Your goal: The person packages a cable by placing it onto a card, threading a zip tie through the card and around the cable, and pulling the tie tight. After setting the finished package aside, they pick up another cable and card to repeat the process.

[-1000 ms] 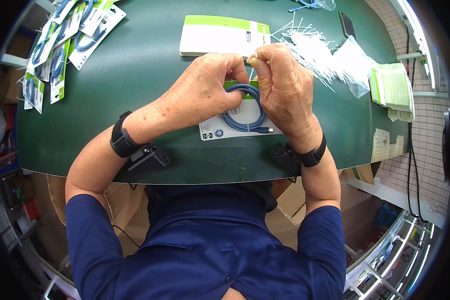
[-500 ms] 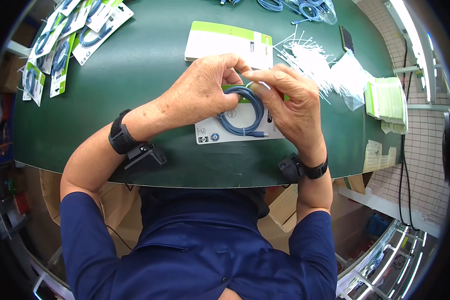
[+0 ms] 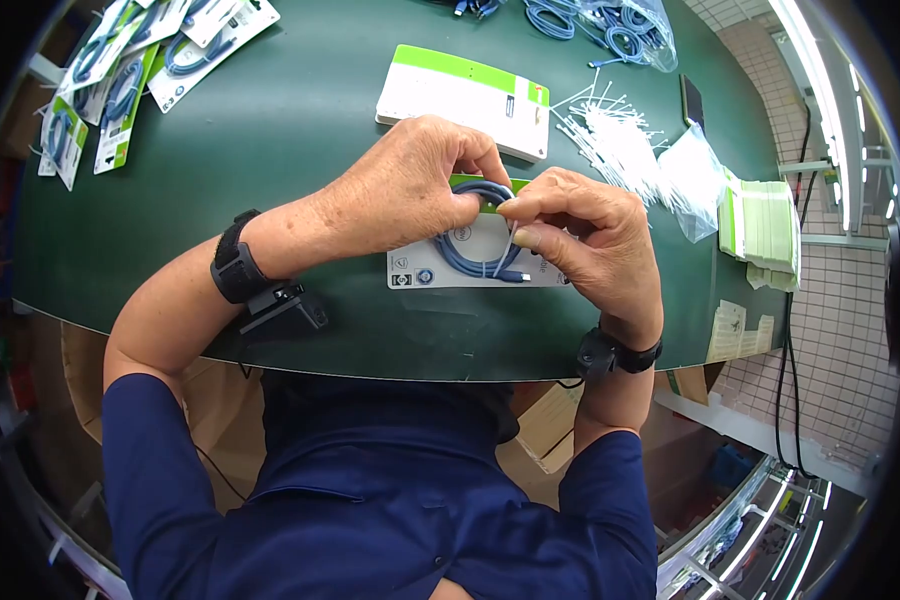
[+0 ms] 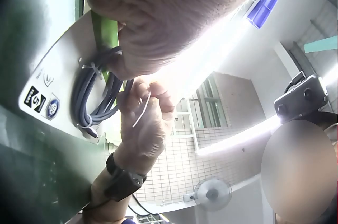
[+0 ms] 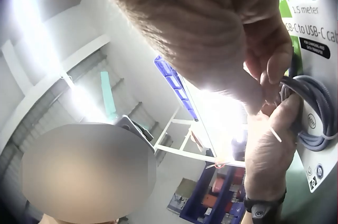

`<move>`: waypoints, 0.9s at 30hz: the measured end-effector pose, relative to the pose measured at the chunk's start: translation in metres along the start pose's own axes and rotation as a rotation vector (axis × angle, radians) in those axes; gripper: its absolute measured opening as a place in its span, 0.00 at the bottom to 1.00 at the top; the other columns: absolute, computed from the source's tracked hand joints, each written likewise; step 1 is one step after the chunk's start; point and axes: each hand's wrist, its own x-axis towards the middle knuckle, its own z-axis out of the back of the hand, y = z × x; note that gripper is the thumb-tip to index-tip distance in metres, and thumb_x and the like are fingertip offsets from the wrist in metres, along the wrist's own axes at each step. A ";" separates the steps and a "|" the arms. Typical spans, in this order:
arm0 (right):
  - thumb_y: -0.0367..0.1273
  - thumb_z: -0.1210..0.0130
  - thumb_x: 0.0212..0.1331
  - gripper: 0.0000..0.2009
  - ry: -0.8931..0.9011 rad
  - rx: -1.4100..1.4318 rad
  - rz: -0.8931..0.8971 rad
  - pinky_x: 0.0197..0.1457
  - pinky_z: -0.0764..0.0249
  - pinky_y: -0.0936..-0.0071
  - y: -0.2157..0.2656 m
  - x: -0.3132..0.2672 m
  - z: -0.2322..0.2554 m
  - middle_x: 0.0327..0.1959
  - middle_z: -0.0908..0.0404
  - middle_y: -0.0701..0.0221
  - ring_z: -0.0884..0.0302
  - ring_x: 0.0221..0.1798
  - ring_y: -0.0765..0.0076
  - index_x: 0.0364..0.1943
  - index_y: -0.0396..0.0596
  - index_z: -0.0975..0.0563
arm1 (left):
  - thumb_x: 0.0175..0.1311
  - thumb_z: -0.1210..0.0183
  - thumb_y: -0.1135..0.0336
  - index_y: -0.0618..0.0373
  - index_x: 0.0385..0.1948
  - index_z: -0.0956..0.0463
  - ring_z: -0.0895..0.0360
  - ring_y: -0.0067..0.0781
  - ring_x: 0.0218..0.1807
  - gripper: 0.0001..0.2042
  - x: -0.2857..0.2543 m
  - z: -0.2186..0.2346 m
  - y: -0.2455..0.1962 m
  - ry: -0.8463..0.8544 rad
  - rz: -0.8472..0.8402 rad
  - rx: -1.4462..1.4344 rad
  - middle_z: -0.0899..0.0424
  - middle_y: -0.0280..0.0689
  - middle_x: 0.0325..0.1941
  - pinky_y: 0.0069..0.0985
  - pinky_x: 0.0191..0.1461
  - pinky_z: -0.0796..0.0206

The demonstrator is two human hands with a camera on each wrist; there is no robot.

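Note:
A coiled blue USB-C cable [image 3: 456, 260] lies against a white-and-green packaging card [image 3: 485, 238] just above the green table. The left hand [image 3: 400, 190] grips the coil and card at the top, its thumb over the coil. Beside it, the right hand [image 3: 598, 235] pinches a thin white cable tie [image 3: 513, 230] between thumb and forefinger. In the left wrist view the tie's tail [image 4: 141, 114] sticks out past the right fingertips. Another white tie [image 4: 84, 126] binds the lower part of the coil. The left fingers partly hide the coil's top.
Beyond the hands lies a stack of cards [image 3: 460, 100]. To its right are loose white cable ties [image 3: 610, 140], a plastic bag [image 3: 692, 175], a phone [image 3: 691, 100] and more stacked cards [image 3: 765, 230]. Carded cables [image 3: 185, 62] pile up far left; blue cables [image 3: 625, 40] lie at the back.
The right hand has come down and to the right from above the coil, and now pinches the tie beside the coil's upper right. The left hand keeps its grip on coil and card.

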 end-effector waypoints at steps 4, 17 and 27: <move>0.18 0.32 0.55 0.12 -0.070 -0.051 0.019 0.40 0.23 0.79 0.000 -0.001 -0.005 0.37 0.15 0.67 0.19 0.39 0.75 0.43 0.39 0.12 | 0.56 0.40 0.79 0.65 0.40 0.14 0.16 0.22 0.42 0.11 -0.001 0.002 -0.003 0.010 0.005 0.034 0.11 0.37 0.37 0.23 0.53 0.23; 0.15 0.32 0.45 0.14 -0.346 -0.448 0.592 0.33 0.28 0.74 -0.012 0.007 -0.019 0.33 0.14 0.69 0.22 0.32 0.67 0.35 0.47 0.16 | 0.54 0.40 0.78 0.65 0.39 0.16 0.15 0.31 0.37 0.11 0.000 0.014 -0.010 -0.031 -0.035 -0.045 0.12 0.43 0.33 0.29 0.45 0.22; 0.15 0.31 0.44 0.14 -0.371 -0.452 0.593 0.33 0.30 0.74 -0.014 0.009 -0.024 0.33 0.14 0.70 0.23 0.32 0.68 0.33 0.48 0.18 | 0.58 0.41 0.81 0.64 0.42 0.16 0.16 0.23 0.43 0.11 -0.004 0.020 -0.016 0.023 0.035 -0.002 0.11 0.37 0.37 0.24 0.53 0.23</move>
